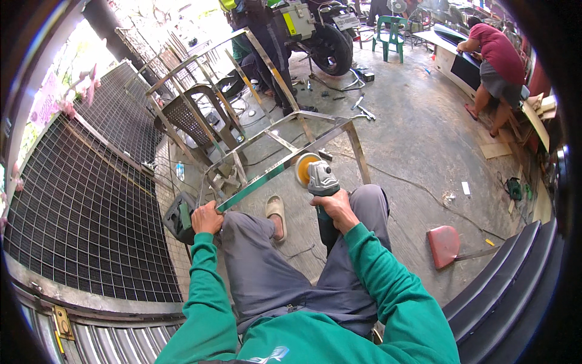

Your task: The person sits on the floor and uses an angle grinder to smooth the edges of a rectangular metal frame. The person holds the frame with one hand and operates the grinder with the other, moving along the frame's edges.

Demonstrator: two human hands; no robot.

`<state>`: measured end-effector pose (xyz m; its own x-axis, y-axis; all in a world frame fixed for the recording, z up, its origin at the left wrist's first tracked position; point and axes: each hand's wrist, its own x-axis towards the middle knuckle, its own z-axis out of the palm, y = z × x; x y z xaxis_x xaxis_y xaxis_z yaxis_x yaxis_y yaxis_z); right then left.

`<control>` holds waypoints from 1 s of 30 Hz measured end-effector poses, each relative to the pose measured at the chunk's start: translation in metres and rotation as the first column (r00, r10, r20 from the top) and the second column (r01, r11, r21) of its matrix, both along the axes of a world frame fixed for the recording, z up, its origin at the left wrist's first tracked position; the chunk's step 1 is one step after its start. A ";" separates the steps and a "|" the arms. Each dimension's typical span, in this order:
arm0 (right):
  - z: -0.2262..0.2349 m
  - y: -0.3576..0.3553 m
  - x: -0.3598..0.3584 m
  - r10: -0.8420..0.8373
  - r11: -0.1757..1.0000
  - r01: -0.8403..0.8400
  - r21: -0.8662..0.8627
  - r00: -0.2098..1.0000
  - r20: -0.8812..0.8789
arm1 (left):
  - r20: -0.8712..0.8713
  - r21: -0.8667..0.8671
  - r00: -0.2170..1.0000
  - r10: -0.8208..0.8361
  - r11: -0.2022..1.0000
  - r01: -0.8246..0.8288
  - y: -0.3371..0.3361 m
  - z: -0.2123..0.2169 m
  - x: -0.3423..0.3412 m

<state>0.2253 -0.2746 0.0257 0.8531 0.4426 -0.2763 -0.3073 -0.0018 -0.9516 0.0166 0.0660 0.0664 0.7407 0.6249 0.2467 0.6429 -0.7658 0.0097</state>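
Observation:
A metal chair-like frame (pixel 257 182) of square tubing stands in front of me, its near bar reflecting green. My left hand (pixel 208 218) is closed around the near left corner of this frame. In my right hand (pixel 337 210) is an angle grinder (pixel 323 181), gripped by its body between my knees. The grinder's yellow disc (pixel 308 170) stands close to the frame's near bar; I cannot tell whether they touch.
A brown plastic chair (pixel 200 115) stands behind the frame. A person (pixel 267 48) is near a parked motorcycle (pixel 330 45); another person (pixel 498 57) bends over a white bench. Wrenches (pixel 364 109) and a cord (pixel 418 185) lie on the floor. Black mesh panels (pixel 85 206) line the left.

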 end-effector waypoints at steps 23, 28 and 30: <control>0.000 0.005 0.010 0.014 0.993 0.006 0.114 0.985 -0.171 | -0.303 -0.427 0.893 -0.331 0.885 0.183 0.055 0.033 0.012; 0.003 0.026 0.006 0.020 0.969 0.032 0.246 0.979 -0.205 | -0.390 -0.531 0.821 -0.417 0.830 0.170 0.066 0.040 0.017; 0.004 0.029 0.004 0.073 0.955 -0.004 0.296 0.972 -0.222 | -0.419 -0.560 0.793 -0.443 0.813 0.159 0.074 0.041 0.019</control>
<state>0.2295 -0.2453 0.0294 0.7635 0.5640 -0.3145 -0.5206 0.2494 -0.8166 0.0355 0.1398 0.1070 0.8317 0.2730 -0.4835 0.3934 -0.9042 0.1662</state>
